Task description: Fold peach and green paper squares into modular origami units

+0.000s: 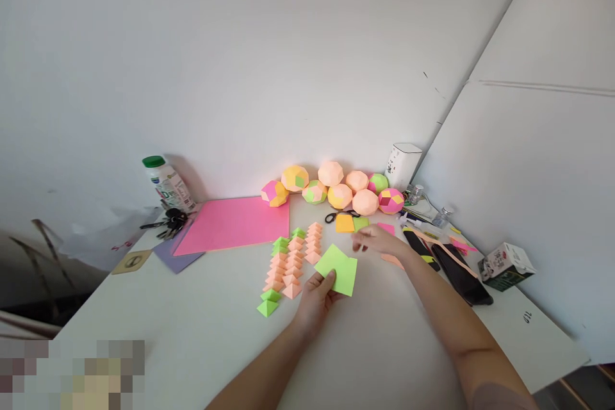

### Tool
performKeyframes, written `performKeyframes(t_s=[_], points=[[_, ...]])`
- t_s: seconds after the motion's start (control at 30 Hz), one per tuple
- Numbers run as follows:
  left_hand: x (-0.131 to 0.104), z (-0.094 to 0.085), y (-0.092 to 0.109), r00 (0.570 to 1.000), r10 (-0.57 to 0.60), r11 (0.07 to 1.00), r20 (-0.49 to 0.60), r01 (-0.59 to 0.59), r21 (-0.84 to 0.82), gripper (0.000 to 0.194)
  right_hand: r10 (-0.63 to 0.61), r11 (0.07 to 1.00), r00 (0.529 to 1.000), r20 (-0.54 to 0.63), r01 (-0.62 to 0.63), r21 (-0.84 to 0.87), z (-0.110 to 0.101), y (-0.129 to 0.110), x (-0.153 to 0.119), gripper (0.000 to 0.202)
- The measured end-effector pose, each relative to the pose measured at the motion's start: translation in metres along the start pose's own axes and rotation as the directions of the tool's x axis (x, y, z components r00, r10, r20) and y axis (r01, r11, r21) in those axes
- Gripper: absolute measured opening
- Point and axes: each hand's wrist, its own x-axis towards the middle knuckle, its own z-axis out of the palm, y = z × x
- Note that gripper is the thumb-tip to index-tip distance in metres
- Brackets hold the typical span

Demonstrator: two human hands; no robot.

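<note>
Pinched between the thumb and fingers of the left hand [314, 301], light-green paper [340, 269] is held just above the worktop [375, 339], near its middle; whether it is one sheet or several cannot be told. The right hand [377, 240] is held apart from it, up and to the right, with the fingers loosely curled and partly open. Nothing is seen in its grasp, though the fingertips are slightly blurred. Close by the right hand, a small green square [360, 223] and an orange square [344, 224] are laid in front of black-handled scissors [330, 218].

To the left of the held paper, folded paper pieces [293, 262] are set out in three slanting rows, mostly peach, with green ones at some of the ends. Farther back, faceted paper balls [330, 173] in peach, yellow, pink and green are clustered near the wall [298, 64]. A large pink sheet [240, 224] is spread at the left, beside a green-capped bottle [170, 186]. At the far right, a small carton [507, 266] is stood on the worktop.
</note>
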Motion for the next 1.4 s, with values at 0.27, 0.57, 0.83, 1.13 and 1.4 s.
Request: performKeyframes(t_s=[0.27, 0.57, 0.83, 1.13, 1.4], points=[[-0.001, 0.002, 0.000, 0.997, -0.038, 0.997, 0.069, 0.033, 0.073, 0.038, 0.019, 0.930, 0.983, -0.181, -0.084, -0.358, 0.020, 0.049, 0.022, 0.025], [0.002, -0.001, -0.002, 0.996, -0.053, 0.991, 0.068, 0.044, 0.126, 0.040, -0.019, 0.874, 0.994, -0.112, -0.038, -0.484, 0.026, 0.053, 0.023, 0.020], [0.000, 0.000, 0.000, 0.993, -0.069, 0.986, 0.097, 0.053, 0.161, 0.041, 0.026, 0.866, 0.978, -0.206, -0.125, -0.484, 0.019, 0.052, 0.017, 0.021], [-0.001, 0.003, 0.002, 0.993, -0.089, 0.987, 0.078, 0.077, 0.143, 0.042, 0.119, 0.900, 0.881, -0.457, -0.290, -0.324, 0.002, 0.043, 0.010, 0.035], [0.003, -0.001, -0.001, 0.994, -0.053, 0.992, 0.092, 0.042, 0.117, 0.039, -0.167, 0.973, 0.956, -0.240, 0.120, -0.198, 0.024, 0.013, -0.049, 0.038]])
